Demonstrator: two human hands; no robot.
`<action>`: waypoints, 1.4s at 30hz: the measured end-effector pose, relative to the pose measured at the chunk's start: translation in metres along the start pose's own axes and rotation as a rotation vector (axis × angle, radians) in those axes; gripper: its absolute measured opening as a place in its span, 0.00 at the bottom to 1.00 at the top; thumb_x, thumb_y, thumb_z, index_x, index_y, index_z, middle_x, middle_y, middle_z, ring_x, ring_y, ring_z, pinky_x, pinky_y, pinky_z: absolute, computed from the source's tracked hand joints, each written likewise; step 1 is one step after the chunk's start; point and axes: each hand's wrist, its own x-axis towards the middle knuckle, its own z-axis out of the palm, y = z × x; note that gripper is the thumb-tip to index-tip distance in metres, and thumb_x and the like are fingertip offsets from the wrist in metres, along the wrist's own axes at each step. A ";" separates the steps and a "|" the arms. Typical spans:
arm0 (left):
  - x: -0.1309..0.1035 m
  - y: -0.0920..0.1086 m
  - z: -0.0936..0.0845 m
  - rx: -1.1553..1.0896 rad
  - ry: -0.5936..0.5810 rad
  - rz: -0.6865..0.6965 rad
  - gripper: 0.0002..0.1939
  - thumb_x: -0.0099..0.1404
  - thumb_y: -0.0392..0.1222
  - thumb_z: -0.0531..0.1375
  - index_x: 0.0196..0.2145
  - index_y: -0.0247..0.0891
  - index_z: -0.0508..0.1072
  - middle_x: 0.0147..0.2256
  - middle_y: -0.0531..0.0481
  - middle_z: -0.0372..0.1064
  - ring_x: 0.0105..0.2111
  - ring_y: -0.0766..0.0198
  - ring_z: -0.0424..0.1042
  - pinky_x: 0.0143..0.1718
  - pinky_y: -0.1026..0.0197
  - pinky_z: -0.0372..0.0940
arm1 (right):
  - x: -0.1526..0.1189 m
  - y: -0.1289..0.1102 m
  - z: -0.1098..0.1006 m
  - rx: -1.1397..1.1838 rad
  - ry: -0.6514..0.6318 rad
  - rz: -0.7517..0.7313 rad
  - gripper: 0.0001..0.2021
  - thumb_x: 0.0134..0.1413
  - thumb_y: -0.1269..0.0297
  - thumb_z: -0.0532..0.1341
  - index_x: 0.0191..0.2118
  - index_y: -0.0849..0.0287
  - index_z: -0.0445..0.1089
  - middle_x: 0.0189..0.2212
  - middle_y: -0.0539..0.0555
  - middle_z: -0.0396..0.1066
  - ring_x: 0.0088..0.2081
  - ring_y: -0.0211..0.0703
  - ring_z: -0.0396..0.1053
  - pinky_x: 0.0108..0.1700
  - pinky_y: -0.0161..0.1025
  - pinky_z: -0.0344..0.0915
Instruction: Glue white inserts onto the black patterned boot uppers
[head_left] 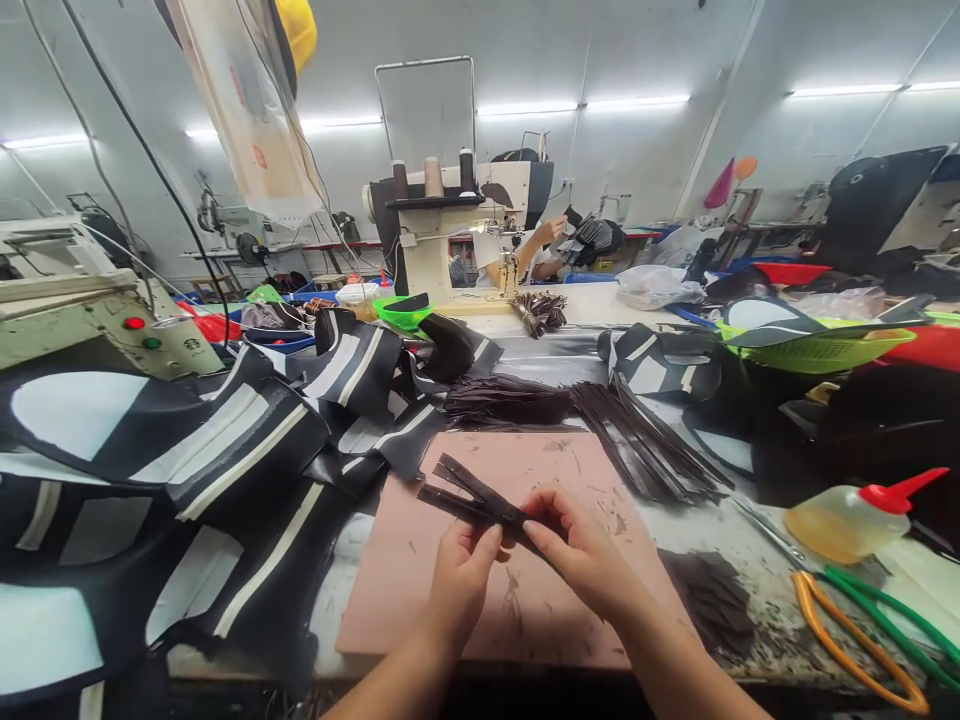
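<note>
A dark zipper (pixel 472 493) is stretched between my two hands above a pink board (pixel 390 590). Its two tapes spread apart in a V at the upper-left end. My left hand (pixel 466 565) pinches it near the middle, thumb on top. My right hand (pixel 577 550) grips the lower-right part between thumb and fingers. Behind the board lies a bundle of dark zippers (pixel 510 400), and another zipper bundle (pixel 645 440) runs along the right. A stack of short dark pieces (pixel 709 600) sits beside the board's right edge.
Black pieces with white strips (pixel 247 450) pile up at left. At right are a glue bottle (pixel 840 520) with a red nozzle and scissors (pixel 855 640) with orange and green handles. A sewing machine (pixel 450 230) stands behind; another person's arm (pixel 536 245) shows beyond it.
</note>
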 end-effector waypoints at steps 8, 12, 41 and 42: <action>-0.009 -0.006 -0.015 0.379 -0.089 0.187 0.13 0.57 0.47 0.57 0.28 0.35 0.75 0.25 0.46 0.72 0.27 0.60 0.70 0.28 0.61 0.65 | -0.013 0.005 -0.005 0.057 0.046 0.182 0.13 0.41 0.53 0.62 0.25 0.59 0.67 0.22 0.50 0.65 0.28 0.39 0.60 0.32 0.37 0.58; -0.013 -0.008 -0.017 0.525 -0.143 0.331 0.11 0.60 0.44 0.56 0.29 0.37 0.76 0.28 0.46 0.74 0.29 0.59 0.72 0.30 0.61 0.66 | -0.019 0.012 -0.004 0.199 0.143 0.223 0.15 0.36 0.52 0.64 0.21 0.59 0.64 0.20 0.48 0.60 0.25 0.37 0.56 0.30 0.36 0.54; -0.034 0.016 -0.031 0.186 -0.440 0.185 0.15 0.61 0.53 0.54 0.27 0.38 0.66 0.35 0.44 0.69 0.37 0.56 0.68 0.40 0.54 0.64 | -0.028 0.020 0.007 0.704 -0.326 0.467 0.21 0.29 0.57 0.72 0.32 0.62 0.71 0.26 0.51 0.70 0.29 0.38 0.67 0.36 0.36 0.59; -0.033 0.020 -0.032 0.231 -0.450 0.204 0.17 0.61 0.55 0.54 0.25 0.38 0.65 0.33 0.45 0.69 0.36 0.56 0.68 0.40 0.53 0.64 | -0.029 0.021 0.009 0.750 -0.374 0.447 0.21 0.29 0.57 0.72 0.32 0.62 0.71 0.26 0.52 0.70 0.29 0.38 0.66 0.36 0.35 0.59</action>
